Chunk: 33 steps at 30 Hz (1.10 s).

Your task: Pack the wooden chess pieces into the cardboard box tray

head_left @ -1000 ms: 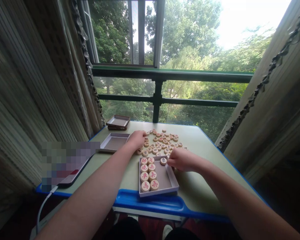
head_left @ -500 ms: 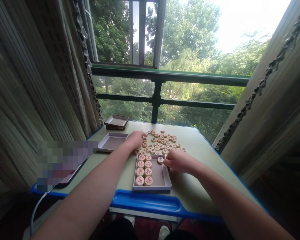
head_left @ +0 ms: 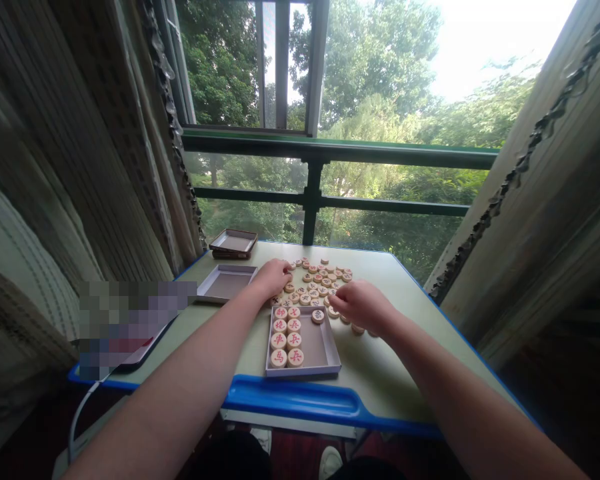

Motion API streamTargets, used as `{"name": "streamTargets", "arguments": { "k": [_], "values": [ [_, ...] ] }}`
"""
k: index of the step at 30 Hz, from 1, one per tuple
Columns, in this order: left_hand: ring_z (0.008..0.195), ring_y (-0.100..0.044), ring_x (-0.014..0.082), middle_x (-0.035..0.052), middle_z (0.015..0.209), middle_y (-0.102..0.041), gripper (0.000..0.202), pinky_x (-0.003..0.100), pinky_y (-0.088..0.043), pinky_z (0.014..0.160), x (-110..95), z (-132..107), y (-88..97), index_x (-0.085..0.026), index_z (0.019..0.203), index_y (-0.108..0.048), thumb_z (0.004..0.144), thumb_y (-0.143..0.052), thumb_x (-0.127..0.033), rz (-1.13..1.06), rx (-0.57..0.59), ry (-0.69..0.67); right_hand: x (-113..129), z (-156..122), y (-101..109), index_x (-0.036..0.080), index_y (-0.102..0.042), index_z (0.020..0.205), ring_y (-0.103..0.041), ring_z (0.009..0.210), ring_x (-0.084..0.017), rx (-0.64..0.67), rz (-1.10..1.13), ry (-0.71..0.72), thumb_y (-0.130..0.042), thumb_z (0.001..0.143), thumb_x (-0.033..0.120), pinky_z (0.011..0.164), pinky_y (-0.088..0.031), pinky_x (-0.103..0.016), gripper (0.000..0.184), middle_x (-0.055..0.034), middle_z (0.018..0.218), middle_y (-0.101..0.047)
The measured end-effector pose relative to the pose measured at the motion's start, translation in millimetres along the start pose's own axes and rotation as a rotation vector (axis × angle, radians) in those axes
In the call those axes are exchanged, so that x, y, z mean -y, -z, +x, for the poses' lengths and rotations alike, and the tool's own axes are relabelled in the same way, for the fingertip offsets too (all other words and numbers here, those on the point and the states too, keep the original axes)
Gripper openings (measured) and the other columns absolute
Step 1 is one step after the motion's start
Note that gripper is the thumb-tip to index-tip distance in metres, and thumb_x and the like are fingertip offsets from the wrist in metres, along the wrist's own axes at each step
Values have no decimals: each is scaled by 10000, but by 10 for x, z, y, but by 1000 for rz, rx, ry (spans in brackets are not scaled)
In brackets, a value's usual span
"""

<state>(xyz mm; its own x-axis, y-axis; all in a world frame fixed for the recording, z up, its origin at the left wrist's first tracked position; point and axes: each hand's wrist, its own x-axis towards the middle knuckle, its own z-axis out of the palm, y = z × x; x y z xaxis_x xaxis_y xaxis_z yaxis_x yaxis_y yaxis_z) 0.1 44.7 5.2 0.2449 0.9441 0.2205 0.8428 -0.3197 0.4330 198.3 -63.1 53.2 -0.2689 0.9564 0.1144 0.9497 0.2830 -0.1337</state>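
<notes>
A shallow grey tray (head_left: 325, 347) lies near the front edge of the pale green table (head_left: 405, 373) and holds several round wooden chess discs (head_left: 286, 337) with red characters in two columns, plus one disc (head_left: 318, 316) at its top right. Beyond it lies a loose spread of similar discs (head_left: 320, 277). My left hand (head_left: 271, 277) rests with curled fingers on the left edge of that spread. My right hand (head_left: 361, 305) hovers over the discs just right of the tray's far corner, fingers bent down; what they hold is hidden.
An empty grey tray (head_left: 227, 283) lies left of the discs, a brown box (head_left: 234, 243) behind it by the window. A phone with a white cable (head_left: 145, 347) lies at the table's left. Window rails (head_left: 330, 153) stand behind, curtains on both sides.
My right hand has lifted away from the disc at the tray's top right and moved up and right over the loose discs. My left hand has barely moved.
</notes>
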Motion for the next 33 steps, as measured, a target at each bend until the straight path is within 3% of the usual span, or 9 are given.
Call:
{"name": "streamTargets", "arguments": {
  "k": [6,11,14,17,20,26,33],
  "values": [
    [894,-603,206,93,979,-660,232,274,-450,787,8,7,22,-163,916,-686,734,-542,-163,0,-114,2,-46,21,-29,174,-596,516,-381,448,-90,-132,-53,48,-411,818,317,466,-201,-247,382,-16,513,-571],
    [803,-610,192,84,900,-678,196,287,-467,717,-38,-23,41,-146,877,-677,701,-603,-188,-254,-146,33,-23,14,-37,178,-600,519,-416,452,-95,-172,-74,64,-428,822,305,470,-207,-248,370,-19,515,-578],
    [764,-616,180,88,869,-680,219,279,-478,645,-107,-49,48,-124,877,-659,680,-647,-218,-581,-70,16,-43,26,-84,190,-641,600,-465,484,-103,-227,-27,95,-461,823,306,483,-247,-236,309,-16,554,-604],
    [750,-617,173,91,862,-677,277,274,-479,612,-193,-96,87,-112,866,-650,632,-710,-247,-851,66,-41,-82,56,-145,216,-671,855,-518,556,-110,-324,109,153,-522,808,305,548,-340,-218,179,-8,664,-644],
    [756,-617,162,89,857,-673,323,288,-484,658,-274,-161,160,-107,875,-648,598,-747,-239,-991,187,-65,-115,85,-183,224,-621,1034,-537,616,-118,-365,171,203,-579,781,293,597,-389,-229,265,-22,786,-651],
    [728,-611,145,83,839,-670,380,315,-478,721,-331,-230,227,-97,885,-662,566,-783,-267,-1044,348,-103,-118,94,-202,219,-594,1069,-531,664,-121,-311,164,250,-578,789,309,613,-394,-235,295,-40,868,-629],
    [747,-608,151,90,846,-676,377,301,-469,732,-356,-260,230,-95,885,-677,579,-776,-291,-1016,451,-146,-85,93,-222,212,-617,993,-505,606,-107,-284,179,240,-569,789,303,578,-357,-219,228,-10,734,-619]
  ]
}}
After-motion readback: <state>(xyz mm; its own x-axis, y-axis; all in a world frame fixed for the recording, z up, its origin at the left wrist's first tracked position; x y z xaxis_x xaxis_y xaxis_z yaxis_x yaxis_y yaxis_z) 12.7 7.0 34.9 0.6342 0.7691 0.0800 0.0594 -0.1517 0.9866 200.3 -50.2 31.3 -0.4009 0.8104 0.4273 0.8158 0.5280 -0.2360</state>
